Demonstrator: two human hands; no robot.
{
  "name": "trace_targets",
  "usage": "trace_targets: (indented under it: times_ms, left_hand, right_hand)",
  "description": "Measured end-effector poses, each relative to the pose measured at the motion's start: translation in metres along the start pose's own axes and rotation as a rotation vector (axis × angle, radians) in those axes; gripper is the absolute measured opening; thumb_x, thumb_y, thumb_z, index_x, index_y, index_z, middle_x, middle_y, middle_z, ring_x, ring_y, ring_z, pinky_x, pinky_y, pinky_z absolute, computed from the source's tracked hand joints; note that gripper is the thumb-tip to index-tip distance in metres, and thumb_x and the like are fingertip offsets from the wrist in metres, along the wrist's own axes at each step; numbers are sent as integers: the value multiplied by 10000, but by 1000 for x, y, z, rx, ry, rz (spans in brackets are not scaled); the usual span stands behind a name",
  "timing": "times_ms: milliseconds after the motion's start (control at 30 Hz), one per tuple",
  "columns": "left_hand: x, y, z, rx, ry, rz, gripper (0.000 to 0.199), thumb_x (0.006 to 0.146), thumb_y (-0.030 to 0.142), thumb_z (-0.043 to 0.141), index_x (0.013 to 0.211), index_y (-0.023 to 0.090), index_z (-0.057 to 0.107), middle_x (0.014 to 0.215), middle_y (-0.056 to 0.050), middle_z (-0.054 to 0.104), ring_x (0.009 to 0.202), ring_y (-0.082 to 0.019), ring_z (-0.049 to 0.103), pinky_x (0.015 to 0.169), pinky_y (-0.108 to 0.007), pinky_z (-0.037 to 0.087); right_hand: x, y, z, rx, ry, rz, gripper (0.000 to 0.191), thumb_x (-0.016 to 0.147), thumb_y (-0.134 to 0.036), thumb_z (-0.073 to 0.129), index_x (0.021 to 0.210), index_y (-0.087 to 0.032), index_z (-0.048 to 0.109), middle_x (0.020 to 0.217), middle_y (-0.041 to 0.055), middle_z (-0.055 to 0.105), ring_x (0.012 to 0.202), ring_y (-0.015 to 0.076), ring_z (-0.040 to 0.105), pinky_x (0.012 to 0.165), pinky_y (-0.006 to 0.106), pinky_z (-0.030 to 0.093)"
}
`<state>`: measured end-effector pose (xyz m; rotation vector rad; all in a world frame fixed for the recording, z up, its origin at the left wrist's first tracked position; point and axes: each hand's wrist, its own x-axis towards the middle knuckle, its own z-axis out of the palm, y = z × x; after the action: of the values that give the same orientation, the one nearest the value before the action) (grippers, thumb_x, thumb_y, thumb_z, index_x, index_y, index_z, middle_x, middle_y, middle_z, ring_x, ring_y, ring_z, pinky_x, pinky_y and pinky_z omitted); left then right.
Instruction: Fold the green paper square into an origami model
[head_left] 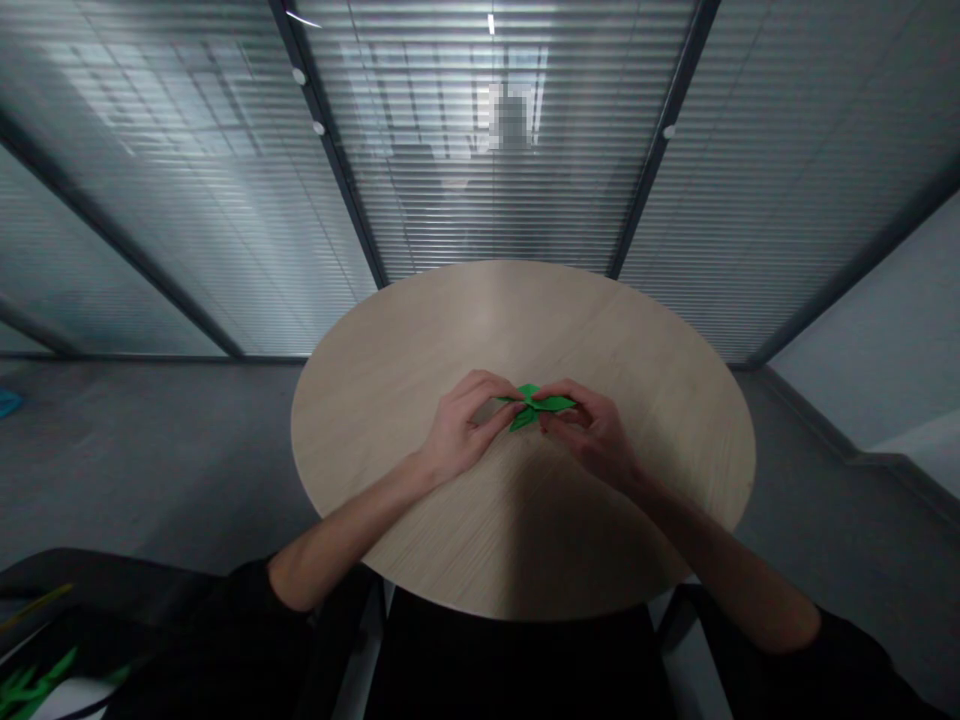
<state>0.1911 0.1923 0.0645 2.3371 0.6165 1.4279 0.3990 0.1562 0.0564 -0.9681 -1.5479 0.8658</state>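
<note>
Pinched lightly at both ends, a small green paper (549, 405) sits between the two hands, thumb and fingers nearly together on each side. Left hand (466, 418) has hold of its 9 o'clock edge; right hand (594, 428) grips the 3 o'clock edge. Its folded points stick out, one toward 12, one toward 3 and another toward 7; finer creases are too small to make out.

Taking the round table (360, 420) as the dial, with 12 at the blinds (480, 220), the paper is close to the middle. I cannot tell whether it touches the wood. Bare forearms come in from 8 and 4 o'clock, out of black sleeves (855, 640). A shadow (544, 540) falls toward 6. Beyond the rim, something blue (9, 402) lies on the floor (150, 430) at 9, and green leaves (45, 685) show at 8.
</note>
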Motion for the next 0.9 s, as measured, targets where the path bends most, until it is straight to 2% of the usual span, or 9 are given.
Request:
trace_targets:
  times_ms: [167,267,500,633,767,900]
  left_hand:
    - [0,2,1,11,2,19,86,985,247,667,1034,191,712,966,-66,731,915,-182,688,824,-334,569]
    - [-1,2,0,31,-21,38,93,986,242,663,1051,191,706,999,-76,739,938,-190,697,842,-350,583]
    - [-4,2,0,-2,-30,57,74,969,196,681,1040,178,690,1034,-86,757,963,-180,724,864,-336,602]
    - [-4,4,0,-28,-38,14,58,978,197,667,1024,180,697,1046,-82,774,967,-173,744,876,-328,608]
    - [-3,6,0,-50,-27,-29,48,978,193,663,1002,177,701,1022,-76,790,937,-167,757,862,-311,613]
    - [-3,7,1,-81,-35,-60,52,973,203,672,995,175,711,1025,-79,799,937,-172,766,869,-309,615]
  right_hand:
    - [2,-1,1,-181,64,-188,111,851,-231,700,958,-255,718,953,44,683,873,204,650,766,360,576]
    - [3,1,1,-263,55,-302,87,901,-274,706,984,-281,730,948,45,680,910,223,631,835,406,555]
    - [0,4,-2,-376,133,-428,111,926,-261,719,1019,-305,763,970,45,580,912,213,598,791,391,560]
    - [-2,2,-4,-383,165,-448,104,911,-262,752,999,-307,781,1066,63,577,953,219,626,800,408,588]
    - [-2,0,-4,-320,134,-447,113,900,-259,774,998,-314,785,1195,76,611,1079,245,647,943,471,588]
    - [0,-2,-2,-292,105,-428,106,912,-253,756,1001,-305,781,1174,77,662,1085,245,665,930,462,591]
